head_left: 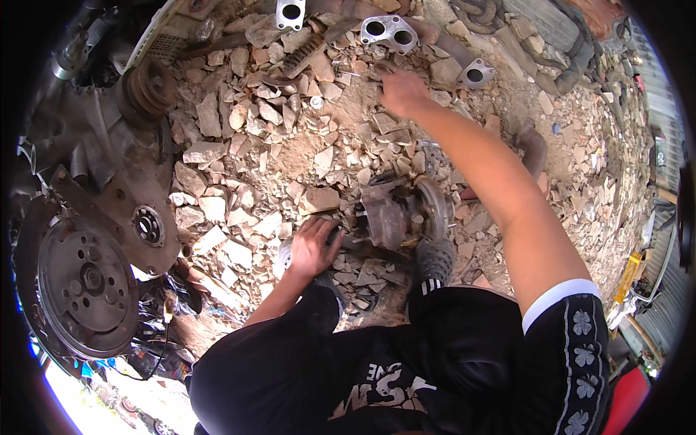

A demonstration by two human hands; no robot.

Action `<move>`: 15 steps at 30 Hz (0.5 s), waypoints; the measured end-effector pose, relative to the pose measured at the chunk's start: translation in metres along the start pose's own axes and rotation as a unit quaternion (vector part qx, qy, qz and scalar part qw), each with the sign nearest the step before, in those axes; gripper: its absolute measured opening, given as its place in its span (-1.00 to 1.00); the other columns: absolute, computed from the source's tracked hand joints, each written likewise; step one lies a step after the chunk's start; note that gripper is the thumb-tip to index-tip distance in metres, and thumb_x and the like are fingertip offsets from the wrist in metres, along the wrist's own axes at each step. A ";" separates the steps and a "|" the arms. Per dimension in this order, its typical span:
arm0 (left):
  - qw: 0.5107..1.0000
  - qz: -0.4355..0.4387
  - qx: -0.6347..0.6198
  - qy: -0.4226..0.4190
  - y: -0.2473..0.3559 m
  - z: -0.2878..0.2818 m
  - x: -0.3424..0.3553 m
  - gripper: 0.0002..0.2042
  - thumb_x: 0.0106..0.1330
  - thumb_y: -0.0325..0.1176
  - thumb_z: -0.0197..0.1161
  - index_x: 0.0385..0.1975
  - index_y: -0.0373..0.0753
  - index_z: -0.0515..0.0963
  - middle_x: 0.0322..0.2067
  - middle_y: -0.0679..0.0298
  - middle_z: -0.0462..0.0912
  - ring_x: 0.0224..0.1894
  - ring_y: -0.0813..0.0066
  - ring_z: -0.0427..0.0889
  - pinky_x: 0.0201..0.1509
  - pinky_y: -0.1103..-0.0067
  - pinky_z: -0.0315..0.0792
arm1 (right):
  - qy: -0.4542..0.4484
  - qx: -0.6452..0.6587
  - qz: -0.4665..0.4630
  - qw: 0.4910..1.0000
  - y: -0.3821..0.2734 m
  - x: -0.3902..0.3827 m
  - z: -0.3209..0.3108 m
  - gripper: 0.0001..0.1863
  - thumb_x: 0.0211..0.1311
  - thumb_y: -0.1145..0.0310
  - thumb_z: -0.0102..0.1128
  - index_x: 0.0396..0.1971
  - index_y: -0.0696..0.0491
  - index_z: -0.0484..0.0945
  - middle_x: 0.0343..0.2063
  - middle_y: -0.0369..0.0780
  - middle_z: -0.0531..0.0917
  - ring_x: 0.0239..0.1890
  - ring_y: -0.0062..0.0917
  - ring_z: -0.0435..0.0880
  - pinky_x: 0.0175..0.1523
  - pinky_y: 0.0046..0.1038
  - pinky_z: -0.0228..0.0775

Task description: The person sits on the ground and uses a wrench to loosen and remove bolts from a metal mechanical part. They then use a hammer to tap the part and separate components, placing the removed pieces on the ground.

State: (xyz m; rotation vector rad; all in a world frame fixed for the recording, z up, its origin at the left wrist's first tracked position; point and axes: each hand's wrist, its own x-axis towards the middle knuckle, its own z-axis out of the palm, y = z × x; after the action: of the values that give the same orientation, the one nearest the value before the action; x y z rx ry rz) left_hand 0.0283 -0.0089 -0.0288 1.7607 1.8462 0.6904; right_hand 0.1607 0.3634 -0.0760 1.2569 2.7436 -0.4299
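Ground: bare dirt strewn thick with broken stone chips and flat rubble (239, 156), dusty and sunlit; no bench here, everything lies straight on the ground.

Left hand: the left hand (313, 249) is down low near the person's knee, fingers curled over a round pale part (284, 255) lying on the rubble; how firmly it grips I cannot tell, as the palm covers most of it.

Right hand: the right hand (401, 91) is stretched far out to the top of the view, fingers bent and pressed onto a thin metal tool (357, 77) lying among the stones; whether it has closed round it I cannot tell.

Main part: a rusty, greasy mechanical assembly (401, 212) with a round disc face sits in the middle of the ground, just beside the left hand and in front of a grey perforated shoe (435, 259).

Far edge: a pale metal manifold flange (388, 32) with round ports lies along the top, near the right hand.

Left side: a large engine block (94, 181) with a flywheel (85, 279) and a rusty grooved pulley (148, 87) fills that edge.

Right side: corrugated metal sheeting (656, 94) and scattered scrap line the yard's edge.
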 end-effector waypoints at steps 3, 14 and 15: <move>1.000 -0.010 -0.007 -0.001 0.000 -0.001 -0.002 -0.81 0.32 -0.38 0.41 -0.18 -0.33 0.65 -0.27 0.06 0.72 -0.18 0.04 0.70 -0.04 0.28 0.60 | 0.051 0.041 0.003 0.998 -0.005 -0.018 0.009 -0.49 0.34 0.25 0.23 0.27 0.03 0.50 0.30 -0.17 0.52 0.15 -0.16 0.67 0.18 -0.16 0.62; 1.000 -0.008 -0.002 0.002 -0.002 0.000 -0.002 -0.82 0.31 -0.39 0.41 -0.19 -0.33 0.66 -0.31 0.06 0.72 -0.20 0.05 0.71 -0.05 0.28 0.60 | 0.243 0.100 -0.051 0.964 -0.001 -0.023 -0.050 -0.53 0.31 0.22 0.35 0.22 -0.21 0.55 0.21 -0.23 0.57 -0.07 -0.14 0.77 0.02 -0.10 0.68; 1.000 -0.007 -0.001 0.003 -0.001 0.000 -0.002 -0.82 0.31 -0.39 0.41 -0.19 -0.33 0.66 -0.31 0.06 0.72 -0.20 0.05 0.71 -0.05 0.27 0.60 | 0.279 0.099 -0.031 0.955 -0.006 -0.016 -0.060 -0.52 0.32 0.21 0.36 0.24 -0.23 0.55 0.21 -0.24 0.56 -0.07 -0.14 0.77 0.01 -0.10 0.68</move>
State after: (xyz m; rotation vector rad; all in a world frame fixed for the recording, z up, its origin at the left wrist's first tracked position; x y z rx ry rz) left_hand 0.0275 -0.0111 -0.0294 1.7456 1.8591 0.6916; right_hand 0.1690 0.3653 -0.0145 1.5429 3.2812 -0.4134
